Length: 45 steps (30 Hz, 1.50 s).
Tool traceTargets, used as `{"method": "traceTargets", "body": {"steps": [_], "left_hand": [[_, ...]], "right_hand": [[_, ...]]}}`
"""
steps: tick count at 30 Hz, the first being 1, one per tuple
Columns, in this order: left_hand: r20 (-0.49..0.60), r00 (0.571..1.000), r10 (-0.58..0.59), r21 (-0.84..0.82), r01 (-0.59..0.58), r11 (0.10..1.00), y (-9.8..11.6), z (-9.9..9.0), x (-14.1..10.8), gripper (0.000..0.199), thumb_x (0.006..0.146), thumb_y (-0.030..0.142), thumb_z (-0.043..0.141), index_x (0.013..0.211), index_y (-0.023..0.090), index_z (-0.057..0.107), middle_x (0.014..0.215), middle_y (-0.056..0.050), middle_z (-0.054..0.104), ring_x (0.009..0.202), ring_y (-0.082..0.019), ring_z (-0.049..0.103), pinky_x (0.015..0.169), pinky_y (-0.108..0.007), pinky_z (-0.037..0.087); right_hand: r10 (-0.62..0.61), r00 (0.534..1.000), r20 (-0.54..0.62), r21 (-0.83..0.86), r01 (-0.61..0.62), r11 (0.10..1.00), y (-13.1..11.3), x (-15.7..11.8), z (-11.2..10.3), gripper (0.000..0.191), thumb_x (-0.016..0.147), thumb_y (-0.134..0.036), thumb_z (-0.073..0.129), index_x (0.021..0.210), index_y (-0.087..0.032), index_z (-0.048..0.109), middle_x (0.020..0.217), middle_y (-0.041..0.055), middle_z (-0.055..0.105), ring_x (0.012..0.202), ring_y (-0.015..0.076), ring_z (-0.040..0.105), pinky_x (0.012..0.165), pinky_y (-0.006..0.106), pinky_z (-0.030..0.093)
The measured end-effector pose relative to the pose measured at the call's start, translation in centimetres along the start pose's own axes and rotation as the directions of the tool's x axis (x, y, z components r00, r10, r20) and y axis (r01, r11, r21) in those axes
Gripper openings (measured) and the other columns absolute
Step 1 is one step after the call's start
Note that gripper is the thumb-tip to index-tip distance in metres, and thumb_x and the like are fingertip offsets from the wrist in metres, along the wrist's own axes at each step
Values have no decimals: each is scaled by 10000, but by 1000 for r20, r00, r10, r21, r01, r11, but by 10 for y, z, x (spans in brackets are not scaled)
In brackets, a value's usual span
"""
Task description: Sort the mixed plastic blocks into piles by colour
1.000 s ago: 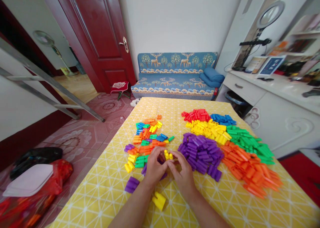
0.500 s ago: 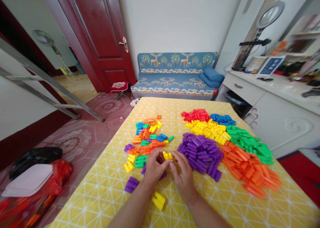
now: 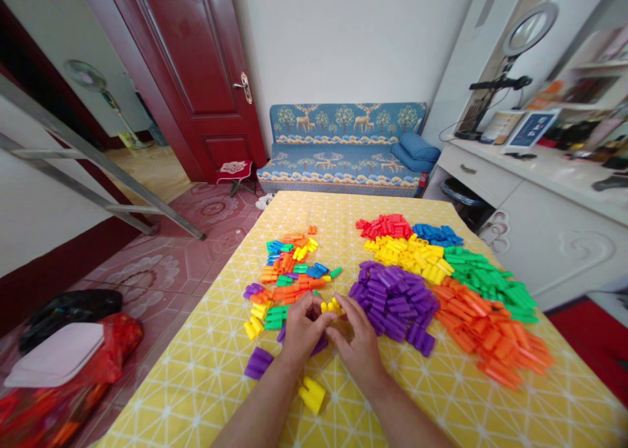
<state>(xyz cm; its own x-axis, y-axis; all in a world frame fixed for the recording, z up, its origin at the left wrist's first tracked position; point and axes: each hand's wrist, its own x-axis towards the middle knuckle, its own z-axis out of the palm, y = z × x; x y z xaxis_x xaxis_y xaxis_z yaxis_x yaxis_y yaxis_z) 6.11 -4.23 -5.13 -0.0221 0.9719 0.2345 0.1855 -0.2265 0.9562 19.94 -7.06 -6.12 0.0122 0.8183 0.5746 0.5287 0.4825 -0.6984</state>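
You are holding a small yellow block (image 3: 331,307) between your left hand (image 3: 301,327) and right hand (image 3: 362,340), over the table (image 3: 196,396) and near the purple pile (image 3: 392,301). The fingers of both hands are gripping it, pinching from either side. It is probably feeling light, stiff and hard to break, its smooth plastic perhaps slipping a little; its rounded sides are likely offering the surest hold. Compared with half a second ago, your right thumb is sitting lower, while the loose yellow block (image 3: 312,396) nearer you is lying unmoved.
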Motion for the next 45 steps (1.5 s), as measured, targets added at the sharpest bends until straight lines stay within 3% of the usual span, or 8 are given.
{"method": "traceTargets", "body": {"steps": [7,15,22,28,31,35,40,45], "left_hand": [[10,1000,1,7,-1,1000,4,1,-2,226,693,305,741,671,160,569,542,58,474,479,-66,399,457,-177,314],[21,996,84,141,-86,986,16,1,-4,242,704,335,734,658,160,573,529,50,466,483,-77,391,476,-195,314],[94,983,155,141,-167,976,16,-5,-3,242,849,341,586,683,165,591,619,5,546,571,-114,479,557,-223,370],[143,979,145,146,-166,975,12,-7,-4,360,940,329,442,655,162,585,605,-5,547,595,-123,517,584,-230,382],[136,981,136,167,-158,973,10,-5,-4,355,932,319,465,636,163,582,585,-3,548,582,-120,523,569,-225,375],[133,981,142,180,-165,970,11,-4,-3,345,927,305,478,630,163,583,578,-2,550,574,-117,529,561,-221,372],[138,980,141,177,-164,970,11,-5,-2,338,925,303,483,640,162,596,584,-4,556,577,-117,532,560,-219,374],[138,980,143,194,-168,967,11,-5,-2,349,930,308,474,634,158,586,576,-1,546,569,-112,522,556,-216,367]], "right_hand": [[14,1000,7,3,-14,1000,2,-1,2,539,809,-191,599,1335,-274,515,1284,79,581,1184,246,560,992,432,497],[-16,1000,17,-11,16,1000,-2,0,2,546,809,-133,552,1337,-266,512,1251,77,598,1158,226,576,984,405,506],[-54,998,33,-64,56,996,-7,0,0,564,808,-133,524,1355,-267,486,1245,71,603,1151,226,579,980,411,507],[-66,995,-73,-118,57,991,-4,29,-25,492,818,-232,591,1305,-229,519,1202,95,628,1080,236,614,935,402,519],[54,984,-171,-165,-83,983,11,62,-51,476,806,-314,609,1264,-198,548,1172,105,644,1047,245,623,932,420,506],[163,969,-186,-296,-213,931,50,105,-87,512,773,-329,597,1253,-154,566,1187,125,642,1039,260,624,928,426,495],[223,971,-85,-544,-232,807,99,134,-114,535,741,-228,580,1259,-99,573,1215,163,629,1099,296,603,967,434,461],[237,971,-24,-633,-199,748,123,135,-116,494,750,-172,561,1234,-79,595,1205,175,635,1105,297,605,978,438,458]]}}
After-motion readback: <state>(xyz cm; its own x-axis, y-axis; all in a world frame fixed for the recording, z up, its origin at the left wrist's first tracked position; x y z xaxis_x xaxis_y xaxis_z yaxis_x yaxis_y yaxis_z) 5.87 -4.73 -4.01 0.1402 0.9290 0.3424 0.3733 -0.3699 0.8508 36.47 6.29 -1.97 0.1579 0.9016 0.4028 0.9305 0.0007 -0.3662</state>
